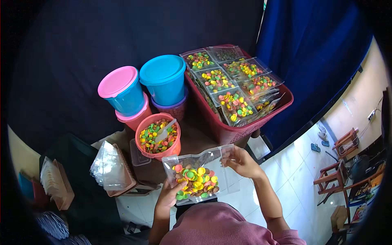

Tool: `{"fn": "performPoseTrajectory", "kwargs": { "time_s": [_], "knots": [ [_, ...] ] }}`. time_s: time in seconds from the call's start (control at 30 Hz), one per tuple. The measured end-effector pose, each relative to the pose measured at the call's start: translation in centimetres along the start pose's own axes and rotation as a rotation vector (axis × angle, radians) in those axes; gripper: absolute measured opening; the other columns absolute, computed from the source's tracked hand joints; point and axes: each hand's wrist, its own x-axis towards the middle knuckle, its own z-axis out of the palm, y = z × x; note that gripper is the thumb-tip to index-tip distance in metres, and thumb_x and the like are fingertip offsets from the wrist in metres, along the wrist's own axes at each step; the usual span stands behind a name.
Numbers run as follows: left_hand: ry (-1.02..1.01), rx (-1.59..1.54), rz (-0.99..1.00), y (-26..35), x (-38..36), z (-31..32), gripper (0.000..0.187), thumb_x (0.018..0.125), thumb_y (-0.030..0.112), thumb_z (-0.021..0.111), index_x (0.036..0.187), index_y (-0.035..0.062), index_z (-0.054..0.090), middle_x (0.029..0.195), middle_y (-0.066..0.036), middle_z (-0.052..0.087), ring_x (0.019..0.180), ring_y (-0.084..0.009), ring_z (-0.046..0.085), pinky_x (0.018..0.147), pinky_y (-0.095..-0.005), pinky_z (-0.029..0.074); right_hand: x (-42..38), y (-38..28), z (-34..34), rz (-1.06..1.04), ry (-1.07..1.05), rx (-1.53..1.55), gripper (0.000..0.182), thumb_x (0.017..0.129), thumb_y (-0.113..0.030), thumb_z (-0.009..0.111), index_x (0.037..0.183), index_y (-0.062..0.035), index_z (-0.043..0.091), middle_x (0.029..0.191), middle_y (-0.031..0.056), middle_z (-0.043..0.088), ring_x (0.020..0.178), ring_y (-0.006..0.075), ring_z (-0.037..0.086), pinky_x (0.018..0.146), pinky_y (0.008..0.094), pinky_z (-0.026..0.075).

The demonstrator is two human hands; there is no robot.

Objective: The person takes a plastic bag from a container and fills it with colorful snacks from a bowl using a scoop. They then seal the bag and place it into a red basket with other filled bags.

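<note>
In front of my body is a clear plastic bag (198, 179), partly filled with small round candies in yellow, green, pink and brown. My left hand (168, 195) grips its lower left side, thumb across the front. At the upper right, my right hand (241, 161) pinches the bag's clear edge, fingers closed on the film. Just beyond the bag stands an orange-pink tub (153, 153) of the same coloured candies, with a translucent scoop (166, 130) lying on them.
A red basket (216, 122) heaped with filled bags stands at the back right. Lidded blue tubs (163, 83) sit stacked at the back left. Left of the table, a basket (126, 171) holds clear empty bags (109, 165). Wooden chairs (332, 177) stand on the tiled floor at right.
</note>
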Motion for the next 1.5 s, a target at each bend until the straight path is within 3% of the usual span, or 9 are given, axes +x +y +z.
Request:
{"fn": "performPoseTrajectory", "kwargs": {
  "time_s": [0.1, 0.27, 0.4, 0.5, 0.63, 0.93, 1.17, 1.3, 1.5],
  "knots": [
    [0.017, -0.027, -0.006, 0.0, 0.7, 1.6, 0.052, 0.074, 0.000, 0.056, 0.121, 0.0020, 0.035, 0.116, -0.007, 0.046, 0.108, -0.0160, 0.044, 0.093, -0.0310, 0.032, -0.2, -1.1, -1.2, 0.018, -0.065, -0.054, 0.024, 0.073, 0.011, 0.044, 0.095, 0.0023, 0.046, 0.079, 0.0050, 0.053, 0.072, 0.0115, 0.053, 0.067, 0.0250, 0.045],
    [0.045, -0.023, 0.083, 0.5, 2.3, 3.6, 0.048, 0.074, 0.000, 0.056, 0.118, 0.0021, 0.038, 0.113, -0.007, 0.047, 0.105, -0.0155, 0.045, 0.092, -0.0309, 0.034, 1.6, -1.6, -2.3, -0.011, 0.086, -0.286, 0.014, 0.073, 0.003, 0.053, 0.087, 0.0026, 0.052, 0.073, 0.0034, 0.055, 0.067, 0.0087, 0.053, 0.060, 0.0217, 0.044],
    [0.056, 0.005, 0.121, 1.3, 4.1, 3.6, 0.045, 0.074, 0.001, 0.057, 0.116, 0.0022, 0.040, 0.111, -0.006, 0.048, 0.103, -0.0148, 0.047, 0.090, -0.0303, 0.035, 3.8, -1.6, -3.6, -0.069, 0.019, -0.072, 0.016, 0.072, -0.003, 0.059, 0.087, 0.0016, 0.053, 0.072, 0.0026, 0.054, 0.069, 0.0076, 0.052, 0.059, 0.0224, 0.042],
    [0.058, -0.023, 0.133, 1.7, 6.4, 3.6, 0.045, 0.073, 0.002, 0.058, 0.115, 0.0020, 0.040, 0.110, -0.006, 0.049, 0.102, -0.0145, 0.047, 0.089, -0.0300, 0.036, 5.4, -2.5, -5.2, -0.057, -0.078, -0.272, 0.014, 0.073, -0.003, 0.058, 0.084, 0.0013, 0.053, 0.072, 0.0022, 0.054, 0.069, 0.0076, 0.051, 0.058, 0.0223, 0.042],
    [0.067, -0.053, 0.146, 2.7, 10.0, 3.9, 0.047, 0.073, 0.002, 0.058, 0.116, 0.0032, 0.039, 0.110, -0.006, 0.049, 0.102, -0.0152, 0.047, 0.089, -0.0299, 0.035, 8.2, -3.0, -5.6, -0.042, 0.036, -0.266, 0.007, 0.072, -0.002, 0.057, 0.079, 0.0006, 0.054, 0.068, 0.0024, 0.054, 0.063, 0.0081, 0.051, 0.055, 0.0221, 0.042],
    [0.142, -0.064, 0.164, 6.2, 16.9, 3.8, 0.050, 0.073, -0.002, 0.057, 0.118, 0.0026, 0.037, 0.112, -0.007, 0.048, 0.104, -0.0158, 0.046, 0.090, -0.0298, 0.035, 15.4, -4.9, -8.5, -0.003, -0.104, -0.103, 0.016, 0.074, 0.000, 0.054, 0.090, 0.0007, 0.052, 0.079, 0.0037, 0.055, 0.073, 0.0090, 0.052, 0.063, 0.0225, 0.043],
    [0.116, -0.064, 0.144, 7.0, 20.2, 3.7, 0.044, 0.073, -0.001, 0.057, 0.114, 0.0019, 0.041, 0.107, -0.006, 0.051, 0.099, -0.0142, 0.049, 0.085, -0.0279, 0.039, 17.7, -3.8, -9.0, -0.021, 0.033, -0.263, 0.014, 0.074, -0.001, 0.053, 0.087, 0.0022, 0.053, 0.076, 0.0040, 0.056, 0.072, 0.0087, 0.053, 0.061, 0.0225, 0.043],
    [0.157, -0.102, 0.178, 6.8, 20.7, 4.4, 0.043, 0.074, 0.001, 0.057, 0.114, 0.0015, 0.040, 0.106, -0.007, 0.051, 0.098, -0.0150, 0.050, 0.084, -0.0288, 0.040, 18.6, -4.7, -10.8, 0.049, -0.121, -0.173, 0.014, 0.077, -0.001, 0.054, 0.091, 0.0001, 0.051, 0.078, 0.0022, 0.055, 0.074, 0.0083, 0.052, 0.065, 0.0223, 0.042],
    [0.251, -0.178, 0.275, 6.3, 20.5, 5.6, 0.045, 0.075, 0.000, 0.055, 0.116, 0.0014, 0.036, 0.109, -0.008, 0.047, 0.101, -0.0174, 0.047, 0.083, -0.0303, 0.041, 19.6, -3.3, -11.9, -0.044, -0.274, -0.202, 0.016, 0.072, 0.003, 0.051, 0.087, 0.0010, 0.052, 0.073, 0.0054, 0.058, 0.064, 0.0085, 0.052, 0.053, 0.0224, 0.042]
  ]
}}
